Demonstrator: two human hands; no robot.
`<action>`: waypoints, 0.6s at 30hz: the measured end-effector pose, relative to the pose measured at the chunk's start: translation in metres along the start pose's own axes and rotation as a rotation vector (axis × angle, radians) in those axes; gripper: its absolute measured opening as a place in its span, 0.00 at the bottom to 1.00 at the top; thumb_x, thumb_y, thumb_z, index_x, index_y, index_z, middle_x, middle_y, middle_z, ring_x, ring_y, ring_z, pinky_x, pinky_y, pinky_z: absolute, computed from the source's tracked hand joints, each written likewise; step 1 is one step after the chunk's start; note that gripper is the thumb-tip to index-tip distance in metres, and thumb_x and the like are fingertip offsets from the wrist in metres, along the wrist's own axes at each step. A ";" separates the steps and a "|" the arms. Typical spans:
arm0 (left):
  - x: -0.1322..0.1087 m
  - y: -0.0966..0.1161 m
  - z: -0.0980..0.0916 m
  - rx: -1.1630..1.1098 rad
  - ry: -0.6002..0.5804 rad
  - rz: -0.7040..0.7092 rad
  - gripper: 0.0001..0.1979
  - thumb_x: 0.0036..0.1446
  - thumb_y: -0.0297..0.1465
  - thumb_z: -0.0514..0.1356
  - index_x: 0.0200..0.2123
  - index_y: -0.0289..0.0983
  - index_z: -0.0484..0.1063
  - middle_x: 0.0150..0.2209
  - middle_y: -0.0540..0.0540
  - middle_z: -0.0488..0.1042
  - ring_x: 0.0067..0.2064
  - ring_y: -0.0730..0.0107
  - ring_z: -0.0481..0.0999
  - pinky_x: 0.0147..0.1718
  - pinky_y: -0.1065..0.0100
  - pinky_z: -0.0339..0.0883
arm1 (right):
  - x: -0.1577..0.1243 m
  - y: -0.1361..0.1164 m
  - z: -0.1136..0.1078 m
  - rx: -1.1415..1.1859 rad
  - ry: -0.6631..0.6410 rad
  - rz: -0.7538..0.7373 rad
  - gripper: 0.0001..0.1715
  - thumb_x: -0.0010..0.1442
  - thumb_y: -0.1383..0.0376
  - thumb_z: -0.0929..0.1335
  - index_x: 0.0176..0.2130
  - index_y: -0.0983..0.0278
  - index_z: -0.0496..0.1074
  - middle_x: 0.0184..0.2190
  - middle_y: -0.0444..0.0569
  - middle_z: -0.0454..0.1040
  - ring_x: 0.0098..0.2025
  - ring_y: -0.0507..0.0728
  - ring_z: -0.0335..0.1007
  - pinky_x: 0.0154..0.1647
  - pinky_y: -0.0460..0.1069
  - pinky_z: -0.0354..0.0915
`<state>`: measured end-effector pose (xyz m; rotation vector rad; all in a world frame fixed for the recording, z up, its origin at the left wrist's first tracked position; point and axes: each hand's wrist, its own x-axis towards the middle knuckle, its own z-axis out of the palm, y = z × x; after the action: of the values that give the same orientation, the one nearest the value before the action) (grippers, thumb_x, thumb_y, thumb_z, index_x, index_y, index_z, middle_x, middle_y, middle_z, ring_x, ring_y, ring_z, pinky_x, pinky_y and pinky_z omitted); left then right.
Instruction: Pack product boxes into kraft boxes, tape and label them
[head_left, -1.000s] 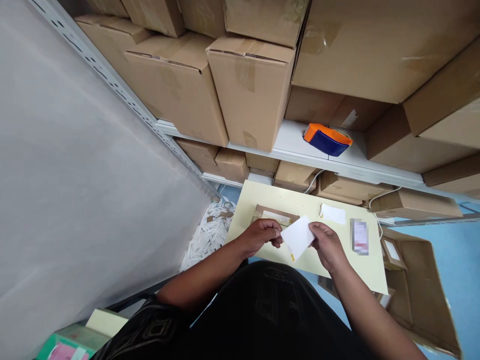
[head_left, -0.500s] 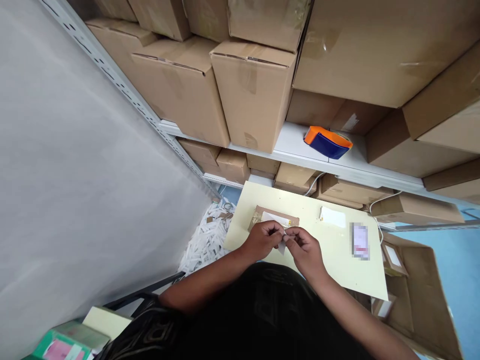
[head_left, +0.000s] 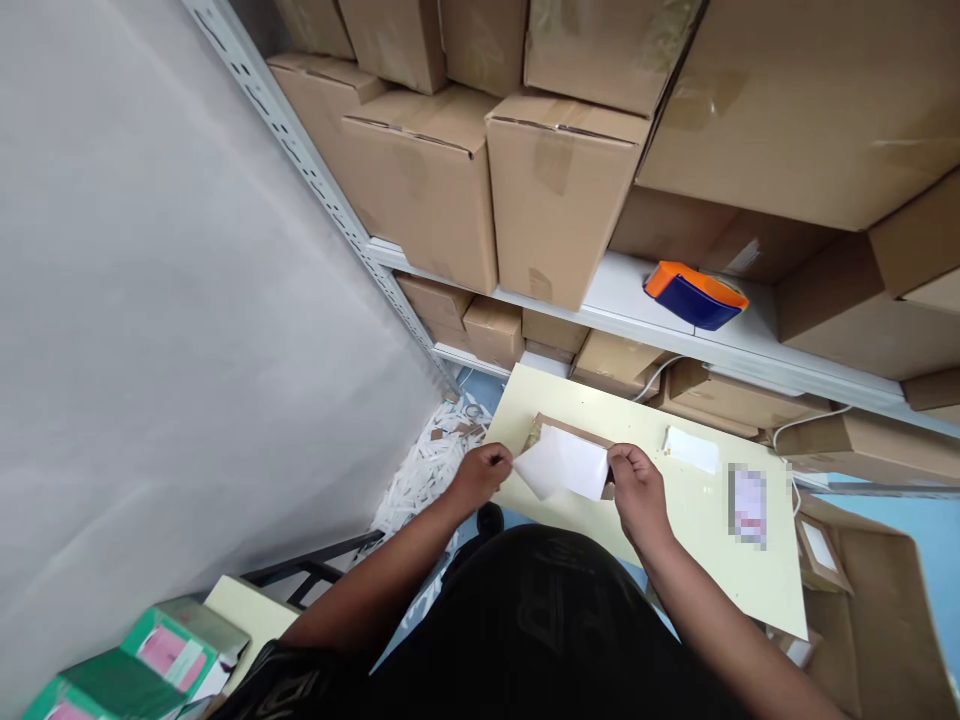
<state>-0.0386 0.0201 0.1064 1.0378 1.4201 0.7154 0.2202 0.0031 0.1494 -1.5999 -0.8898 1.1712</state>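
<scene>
The right hand (head_left: 636,482) is closed on the right edge of a white sheet (head_left: 564,467), thumb and fingers pinching it. The left hand (head_left: 482,470) is curled shut, fingertips pinched together just beside the sheet's left corner; I cannot tell whether they hold it. The sheet hangs between the hands over the near edge of the pale yellow table (head_left: 675,520). Its long axis runs left to right, and its left end tapers to a corner pointing at the left hand. Just behind it lies a brown packet (head_left: 574,430). A small white label (head_left: 691,450) rests farther right. Paper strips (head_left: 420,468) litter the floor at the left. On the far shelf (head_left: 622,300) sits an orange and blue tape dispenser (head_left: 696,296) among cardboard boxes (head_left: 555,190).
</scene>
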 end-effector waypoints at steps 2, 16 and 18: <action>0.005 -0.021 -0.035 0.062 0.044 -0.058 0.07 0.46 0.36 0.59 0.26 0.38 0.70 0.19 0.56 0.63 0.20 0.76 0.61 0.21 0.73 0.56 | 0.003 0.000 0.000 -0.016 0.015 0.009 0.14 0.60 0.53 0.69 0.30 0.59 0.72 0.22 0.42 0.69 0.25 0.54 0.64 0.26 0.48 0.61; 0.034 -0.081 -0.171 0.986 0.290 -0.310 0.08 0.56 0.32 0.60 0.32 0.34 0.77 0.39 0.32 0.81 0.47 0.46 0.79 0.41 0.62 0.66 | 0.002 -0.006 -0.024 0.085 0.197 -0.009 0.14 0.57 0.54 0.74 0.35 0.61 0.75 0.27 0.45 0.79 0.27 0.55 0.74 0.32 0.51 0.71; 0.039 -0.072 -0.151 0.881 0.286 -0.214 0.11 0.60 0.34 0.58 0.36 0.36 0.78 0.41 0.35 0.81 0.48 0.49 0.79 0.42 0.62 0.67 | -0.002 -0.004 -0.024 0.084 0.205 -0.018 0.14 0.57 0.53 0.74 0.35 0.61 0.76 0.31 0.47 0.81 0.31 0.57 0.77 0.38 0.53 0.73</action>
<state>-0.1971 0.0470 0.0461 1.4427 2.1387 0.0416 0.2426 -0.0042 0.1562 -1.6073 -0.7118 0.9984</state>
